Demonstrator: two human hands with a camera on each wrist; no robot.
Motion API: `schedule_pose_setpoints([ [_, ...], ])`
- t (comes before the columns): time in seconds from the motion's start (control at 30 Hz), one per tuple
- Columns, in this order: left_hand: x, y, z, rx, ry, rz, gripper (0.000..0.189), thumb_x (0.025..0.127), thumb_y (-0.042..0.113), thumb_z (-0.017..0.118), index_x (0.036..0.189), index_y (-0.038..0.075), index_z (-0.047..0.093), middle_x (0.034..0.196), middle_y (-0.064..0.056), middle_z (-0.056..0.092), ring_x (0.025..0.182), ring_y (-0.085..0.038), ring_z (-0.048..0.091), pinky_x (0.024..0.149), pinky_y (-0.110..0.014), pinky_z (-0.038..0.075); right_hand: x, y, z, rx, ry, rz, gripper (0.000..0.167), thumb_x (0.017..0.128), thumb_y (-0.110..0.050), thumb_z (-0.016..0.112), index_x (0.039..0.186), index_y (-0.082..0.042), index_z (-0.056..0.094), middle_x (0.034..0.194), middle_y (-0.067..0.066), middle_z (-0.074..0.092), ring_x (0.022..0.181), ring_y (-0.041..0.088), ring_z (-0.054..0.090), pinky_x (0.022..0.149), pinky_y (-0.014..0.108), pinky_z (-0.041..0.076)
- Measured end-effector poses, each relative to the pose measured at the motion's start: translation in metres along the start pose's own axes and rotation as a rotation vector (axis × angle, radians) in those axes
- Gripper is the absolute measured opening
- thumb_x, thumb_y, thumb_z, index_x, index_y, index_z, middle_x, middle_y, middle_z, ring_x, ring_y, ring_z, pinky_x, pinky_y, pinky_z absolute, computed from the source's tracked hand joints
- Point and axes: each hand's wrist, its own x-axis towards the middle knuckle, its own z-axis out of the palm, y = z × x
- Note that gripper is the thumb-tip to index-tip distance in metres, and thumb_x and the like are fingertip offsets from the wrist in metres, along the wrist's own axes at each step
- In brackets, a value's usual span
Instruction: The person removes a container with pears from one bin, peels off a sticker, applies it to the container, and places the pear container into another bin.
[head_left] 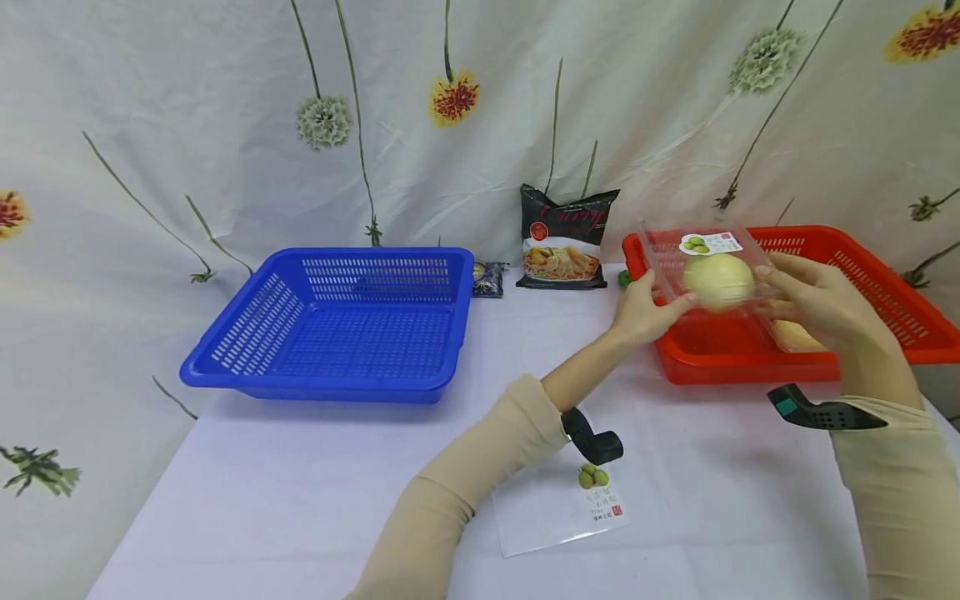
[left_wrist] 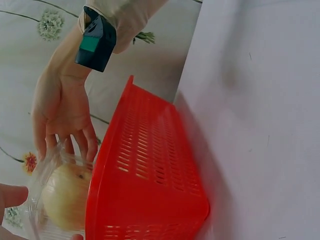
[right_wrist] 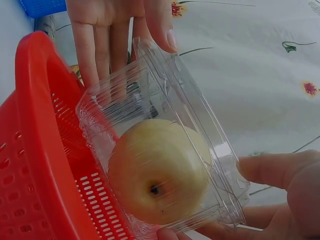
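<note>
Both hands hold a clear plastic clamshell box [head_left: 667, 250] above the red basket [head_left: 738, 369]. Inside lies a round, pale yellow fruit [right_wrist: 160, 170] that looks like an apple or pear, with a dark hollow at one end. A white label [head_left: 711, 242] with green fruit printed on it is on the lid. My left hand [head_left: 648, 310] grips the box's near left side, thumb above and fingers partly below. On the opposite side, my right hand [head_left: 821, 300] grips the edge between thumb and fingers. In the right wrist view, the box [right_wrist: 195, 110] is tilted.
A blue basket [head_left: 360, 388] stands at left. Between the baskets, a black noodle packet [head_left: 562, 242] stands against the flowered cloth, with a small dark packet [head_left: 488, 279] beside it. A clear printed sheet [head_left: 547, 517] lies in front. Another pale yellow item [head_left: 795, 336] sits in the red basket.
</note>
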Motion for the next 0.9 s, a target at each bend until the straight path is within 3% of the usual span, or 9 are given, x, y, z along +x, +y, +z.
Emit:
schedule_pose_setpoints([
  [0.2,0.0,-0.001,0.008,-0.016,-0.039,-0.093,0.048,0.087,0.025,0.067,0.128,0.006,0.052,0.124,-0.002,0.059,0.118,-0.014,0.053,0.088,-0.023,0.049,0.0,0.005,-0.002,-0.026,-0.027,0.022,0.082,0.094,-0.051,0.042,0.15,-0.001,0.009,0.135,0.02,0.031,0.084,-0.004,0.051,0.074,0.018,0.052],
  [0.4,0.0,-0.003,0.012,-0.14,-0.067,-0.142,0.046,0.087,0.023,0.067,0.129,0.009,0.052,0.129,0.0,0.057,0.12,-0.011,0.051,0.093,-0.022,0.046,0.0,0.01,-0.001,-0.047,-0.024,0.069,0.084,0.093,-0.054,0.042,0.15,-0.001,0.01,0.129,0.017,0.036,0.097,0.015,0.047,0.072,0.019,0.052],
  [0.53,0.001,-0.003,0.015,-0.26,-0.055,-0.213,0.041,0.087,0.021,0.068,0.124,0.009,0.055,0.125,0.001,0.06,0.112,-0.009,0.054,0.092,-0.023,0.047,0.002,0.013,-0.001,-0.007,-0.032,0.108,0.085,0.093,-0.054,0.043,0.15,-0.002,0.009,0.124,0.012,0.038,0.091,0.013,0.05,0.072,0.022,0.053],
  [0.7,0.002,-0.002,0.018,-0.382,-0.042,-0.282,0.037,0.086,0.019,0.069,0.118,0.005,0.057,0.102,0.003,0.06,0.09,-0.007,0.051,0.085,-0.022,0.049,0.003,0.015,0.001,0.009,-0.022,0.134,0.087,0.092,-0.056,0.043,0.15,-0.002,0.007,0.133,0.02,0.034,0.085,0.008,0.052,0.073,0.024,0.053],
  [0.83,0.001,0.001,0.02,-0.4,-0.044,-0.308,0.037,0.085,0.02,0.07,0.116,0.004,0.057,0.091,0.004,0.055,0.086,-0.008,0.05,0.082,-0.022,0.049,0.003,0.015,0.002,0.028,-0.015,0.156,0.088,0.091,-0.056,0.044,0.15,-0.002,0.007,0.132,0.021,0.035,0.082,0.007,0.053,0.072,0.025,0.054],
  [0.9,0.0,0.003,0.02,-0.388,-0.045,-0.324,0.043,0.085,0.021,0.07,0.122,0.004,0.055,0.098,0.005,0.056,0.09,-0.008,0.051,0.086,-0.024,0.049,0.003,0.015,0.003,0.033,-0.015,0.163,0.088,0.091,-0.056,0.044,0.15,-0.003,0.006,0.128,0.018,0.037,0.08,0.006,0.054,0.072,0.026,0.054],
])
